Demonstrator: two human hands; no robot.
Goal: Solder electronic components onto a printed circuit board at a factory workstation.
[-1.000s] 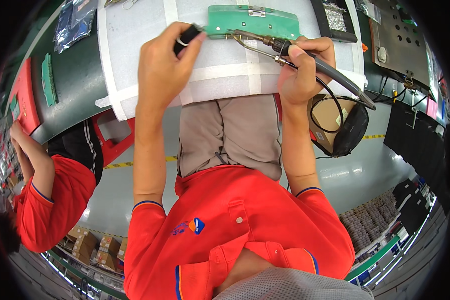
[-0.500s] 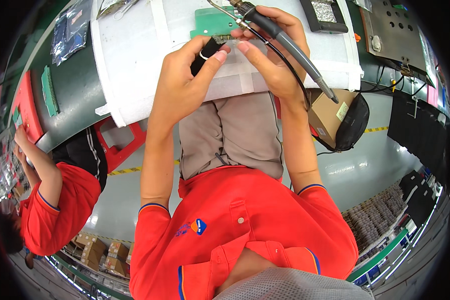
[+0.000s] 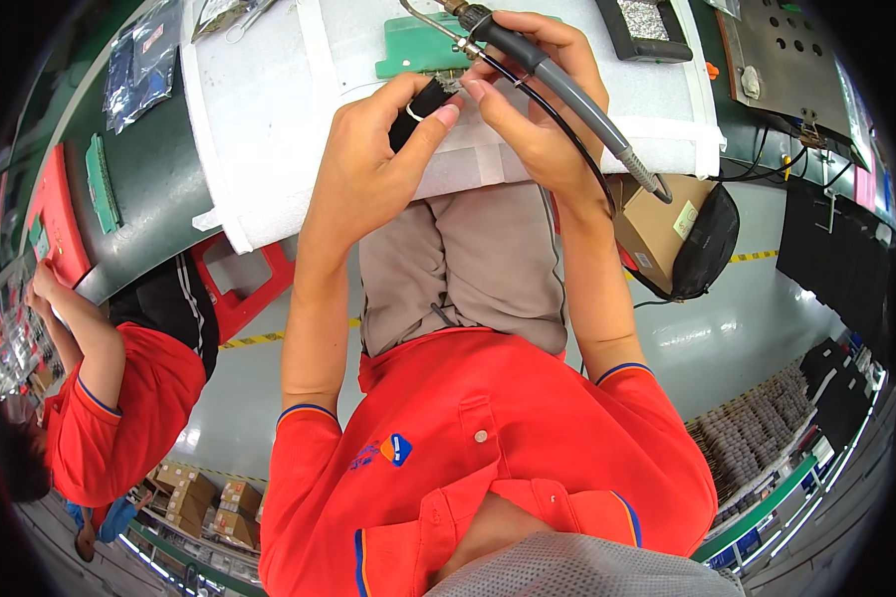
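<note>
My left hand (image 3: 376, 164) is closed around a short black-sleeved bundle (image 3: 423, 107) with a white band and a greyish, wiry tip. Its exact kind is hard to make out. In my right hand (image 3: 548, 119) lies a grey and black soldering iron (image 3: 558, 82), with a bent metal tube and a thin black line running along it. The iron slants across the palm, its tip end past the upper edge of the picture. My right thumb and fingertips come together beside the bundle's wiry tip. Just beyond both hands, a green circuit board (image 3: 418, 42) rests on the white padded mat (image 3: 259, 109).
A black tray with crumpled silvery material (image 3: 652, 28) stands at the far right, near a perforated metal plate (image 3: 782, 50). Silvery bags (image 3: 144, 65) and another green board (image 3: 102, 184) lie to the left. A co-worker in red (image 3: 134, 398) sits at the left.
My left hand and the bundle have shifted slightly right, while my right hand with the soldering iron has moved a little left. A person in blue has come into view at the lower left.
</note>
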